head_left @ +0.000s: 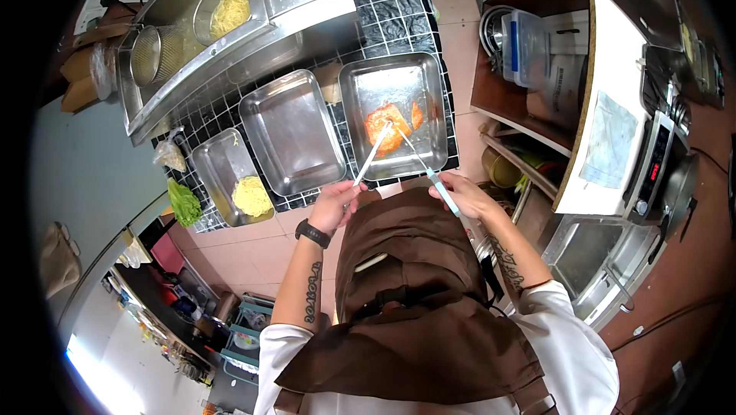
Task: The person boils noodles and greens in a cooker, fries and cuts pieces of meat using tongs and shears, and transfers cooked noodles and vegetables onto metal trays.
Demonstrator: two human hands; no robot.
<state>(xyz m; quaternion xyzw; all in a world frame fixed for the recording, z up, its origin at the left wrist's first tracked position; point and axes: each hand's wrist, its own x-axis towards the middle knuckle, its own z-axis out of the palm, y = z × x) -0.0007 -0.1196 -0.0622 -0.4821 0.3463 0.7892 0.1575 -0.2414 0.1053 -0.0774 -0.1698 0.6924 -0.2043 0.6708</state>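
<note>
An orange-red, saucy piece of food [381,127] lies in the right steel tray [395,78], with a smaller strip [417,115] of it separate on its right side. My left hand [334,205] is closed around a long, pale metal utensil [371,160], whose tip reaches the food. In my right hand [462,195] is a slim utensil with a light blue handle [445,194]; its thin metal end slants to the same spot. The two tips nearly meet on the food, and glare hides their exact shape.
Left of that tray are a bare steel tray [287,120] and a smaller tray [217,166] with yellow noodles [251,196]. A noodle cooker [264,28] with wire baskets stands beyond. Lettuce [184,202] sits at the left edge. A shelf unit [537,101] rises at right.
</note>
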